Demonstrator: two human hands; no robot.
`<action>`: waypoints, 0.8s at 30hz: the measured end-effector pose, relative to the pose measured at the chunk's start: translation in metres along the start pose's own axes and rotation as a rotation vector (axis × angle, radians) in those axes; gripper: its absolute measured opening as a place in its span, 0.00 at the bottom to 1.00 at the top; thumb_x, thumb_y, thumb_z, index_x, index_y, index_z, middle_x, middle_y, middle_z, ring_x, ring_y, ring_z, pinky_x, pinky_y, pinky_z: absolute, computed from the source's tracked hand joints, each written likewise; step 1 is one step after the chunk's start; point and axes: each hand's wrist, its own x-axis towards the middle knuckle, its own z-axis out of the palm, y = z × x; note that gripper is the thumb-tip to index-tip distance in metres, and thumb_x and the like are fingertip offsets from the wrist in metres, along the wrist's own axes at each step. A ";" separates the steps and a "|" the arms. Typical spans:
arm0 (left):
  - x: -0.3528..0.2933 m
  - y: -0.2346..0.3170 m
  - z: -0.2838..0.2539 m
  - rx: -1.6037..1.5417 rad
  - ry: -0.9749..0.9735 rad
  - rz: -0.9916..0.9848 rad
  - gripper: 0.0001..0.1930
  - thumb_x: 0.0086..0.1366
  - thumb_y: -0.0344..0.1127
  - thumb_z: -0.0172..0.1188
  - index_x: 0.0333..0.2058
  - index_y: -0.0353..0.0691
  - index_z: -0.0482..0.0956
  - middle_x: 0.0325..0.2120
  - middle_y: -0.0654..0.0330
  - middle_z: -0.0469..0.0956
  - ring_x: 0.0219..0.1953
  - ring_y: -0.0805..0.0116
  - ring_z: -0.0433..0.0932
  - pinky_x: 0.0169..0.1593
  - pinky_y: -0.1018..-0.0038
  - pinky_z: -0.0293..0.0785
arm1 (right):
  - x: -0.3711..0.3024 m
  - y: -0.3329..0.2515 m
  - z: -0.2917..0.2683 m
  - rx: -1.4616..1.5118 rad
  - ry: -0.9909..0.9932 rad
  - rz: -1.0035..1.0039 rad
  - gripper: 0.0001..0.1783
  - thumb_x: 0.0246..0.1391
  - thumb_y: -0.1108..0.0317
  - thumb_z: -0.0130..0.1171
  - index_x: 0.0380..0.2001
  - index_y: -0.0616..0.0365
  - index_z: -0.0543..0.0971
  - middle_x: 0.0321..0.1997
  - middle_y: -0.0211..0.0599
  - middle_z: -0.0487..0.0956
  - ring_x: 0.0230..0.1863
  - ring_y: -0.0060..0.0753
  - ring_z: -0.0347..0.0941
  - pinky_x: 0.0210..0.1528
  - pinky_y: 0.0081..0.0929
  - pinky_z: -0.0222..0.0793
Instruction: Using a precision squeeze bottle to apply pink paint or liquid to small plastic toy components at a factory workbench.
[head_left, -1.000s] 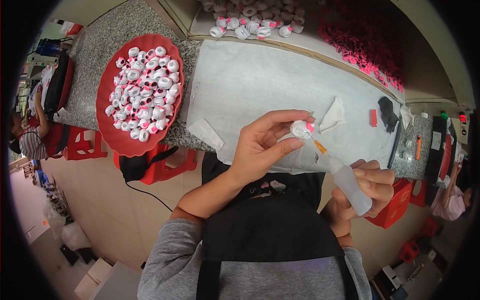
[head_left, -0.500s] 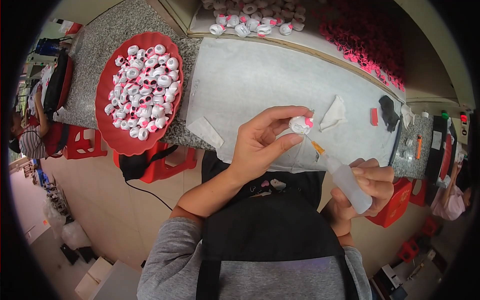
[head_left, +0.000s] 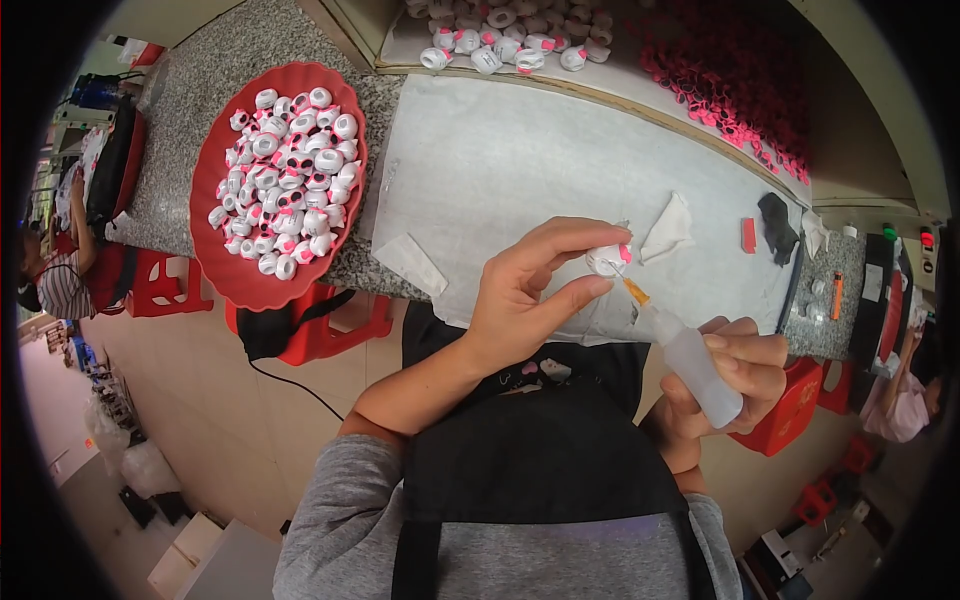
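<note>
Between thumb and fingers, my left hand (head_left: 530,290) pinches a small white figurine head (head_left: 606,261) with a pink bow-like piece on its right side. My right hand (head_left: 735,375) grips a translucent squeeze bottle (head_left: 697,370), tilted up and to the left. Its orange needle tip (head_left: 637,293) points at the figurine head, and the thin metal end reaches its lower right side. Whether the needle touches the surface is hard to tell. Both hands are above the near edge of the white sheet (head_left: 500,150) covering the table.
On the left, a red scalloped tray (head_left: 212,215) is heaped with similar white and pink pieces. A shelf behind holds more white heads (head_left: 487,60) and a pile of pink parts (head_left: 725,110). White cloth (head_left: 667,227), a red block (head_left: 749,236) and black cloth (head_left: 777,228) lie to the right.
The figurine head has turned slightly in my left fingers and shifted a little right. The needle tip now meets its right side instead of its lower edge. The bottle has hardly moved.
</note>
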 end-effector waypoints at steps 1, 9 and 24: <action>0.000 0.000 -0.001 0.057 -0.010 0.036 0.17 0.46 0.17 0.50 0.39 0.30 0.66 0.38 0.51 0.67 0.43 0.66 0.65 0.45 0.73 0.61 | 0.000 0.000 0.001 0.003 0.001 0.005 0.21 0.28 0.66 0.65 0.25 0.58 0.63 0.25 0.35 0.64 0.16 0.19 0.56 0.17 0.14 0.54; 0.001 0.003 0.000 0.311 -0.004 0.086 0.17 0.45 0.16 0.50 0.37 0.31 0.69 0.38 0.52 0.67 0.43 0.64 0.65 0.45 0.73 0.61 | 0.000 -0.002 -0.001 0.009 -0.049 0.043 0.22 0.26 0.67 0.66 0.25 0.58 0.64 0.24 0.34 0.64 0.17 0.20 0.58 0.18 0.15 0.56; 0.008 0.018 -0.029 0.036 0.277 0.029 0.20 0.47 0.18 0.50 0.42 0.33 0.64 0.39 0.53 0.67 0.39 0.74 0.66 0.40 0.82 0.61 | 0.039 0.046 -0.011 0.193 -0.015 0.579 0.13 0.34 0.79 0.54 0.26 0.61 0.64 0.24 0.36 0.66 0.24 0.25 0.65 0.24 0.19 0.64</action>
